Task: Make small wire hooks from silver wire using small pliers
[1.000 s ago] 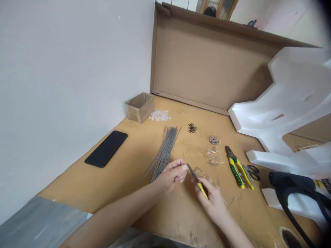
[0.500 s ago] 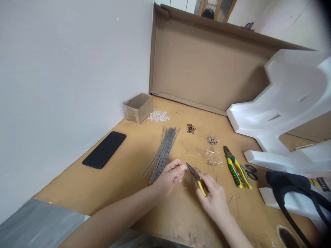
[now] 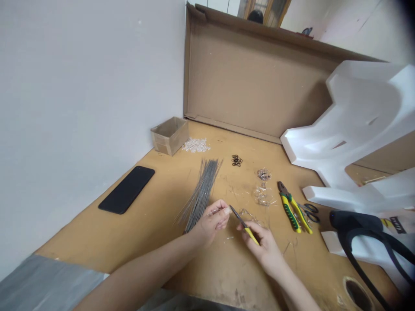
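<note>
My left hand [image 3: 212, 221] is closed in a pinch, with a thin wire [image 3: 213, 211] just showing at its fingers. In my right hand [image 3: 262, 247] are long-nose pliers [image 3: 244, 224] with yellow handles. Their dark tip meets the left fingertips; whether the jaws grip the wire is too small to see. A bundle of straight grey wires [image 3: 204, 192] lies beside and partly behind the left hand. Beyond the pliers are bent wire pieces [image 3: 248, 214], and farther back a loose heap of wire loops [image 3: 264, 195].
Larger green-and-yellow pliers [image 3: 290, 209] lie at the right beside scissors [image 3: 310, 212]. Black rings [image 3: 237, 160], clear beads [image 3: 196, 145] and a small cardboard box [image 3: 170, 136] sit farther back. A black phone [image 3: 127, 190] lies left. White foam [image 3: 353, 129] and a black-handled tool [image 3: 359, 222] stand right.
My right hand has turned the long-nose pliers so they show edge-on, and their tip has come left against the left fingertips. The left hand keeps its pinch. The view has shifted slightly.
</note>
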{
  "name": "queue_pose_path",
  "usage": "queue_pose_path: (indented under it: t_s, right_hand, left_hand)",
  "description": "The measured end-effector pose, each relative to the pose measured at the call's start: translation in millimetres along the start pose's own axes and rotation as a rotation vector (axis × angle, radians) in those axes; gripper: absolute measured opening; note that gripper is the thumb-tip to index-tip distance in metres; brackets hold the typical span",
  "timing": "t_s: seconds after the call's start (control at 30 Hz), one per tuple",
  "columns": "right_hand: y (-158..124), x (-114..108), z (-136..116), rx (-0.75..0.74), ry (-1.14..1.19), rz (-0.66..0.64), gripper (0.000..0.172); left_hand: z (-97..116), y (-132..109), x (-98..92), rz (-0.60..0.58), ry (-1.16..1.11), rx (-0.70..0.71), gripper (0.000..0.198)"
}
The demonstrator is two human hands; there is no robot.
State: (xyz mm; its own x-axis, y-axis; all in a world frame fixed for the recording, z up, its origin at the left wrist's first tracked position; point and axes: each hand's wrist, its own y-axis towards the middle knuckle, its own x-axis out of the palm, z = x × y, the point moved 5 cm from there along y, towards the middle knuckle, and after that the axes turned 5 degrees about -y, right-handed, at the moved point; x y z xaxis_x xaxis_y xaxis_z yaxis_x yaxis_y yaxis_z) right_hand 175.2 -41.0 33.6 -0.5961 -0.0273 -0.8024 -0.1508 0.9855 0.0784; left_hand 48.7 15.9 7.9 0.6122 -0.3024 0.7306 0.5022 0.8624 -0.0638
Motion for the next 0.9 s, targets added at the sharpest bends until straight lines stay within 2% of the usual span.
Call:
queue_pose_path:
  t_s: [0.07,0.2,0.27,0.33,0.5,0.7,0.9]
  right_hand:
    - [0,0,-1,-0.002,-0.050,0.031,0.023]
    - [-3,-3,-5,-0.036,-0.434,0.262,0.030]
    - [-3,-3,-6,-0.037,-0.543,0.314,0.033]
    - [-1,-2,-4,-0.023,-0.499,0.296,0.033]
    - [6,-1,5,0.021,-0.153,0.131,0.023]
    - [5,-7,2,-0.029,-0.368,0.209,0.032]
    - [5,-9,5,-0.044,-0.395,0.259,0.028]
  left_hand:
    - [0,0,-0.7,0.014,0.005,-0.004,0.027]
    - [2,1,-3.7,0.057,-0.002,0.007,0.028]
    - [3,1,-4.7,0.072,-0.015,0.014,0.029]
    - [2,2,-4.9,0.077,-0.030,0.017,0.029]
    - [0,3,-7.3,0.099,-0.027,-0.010,0.030]
    - [1,5,-11.5,0.135,-0.010,-0.009,0.029]
    - [0,4,-10.9,0.127,-0.052,-0.058,0.029]
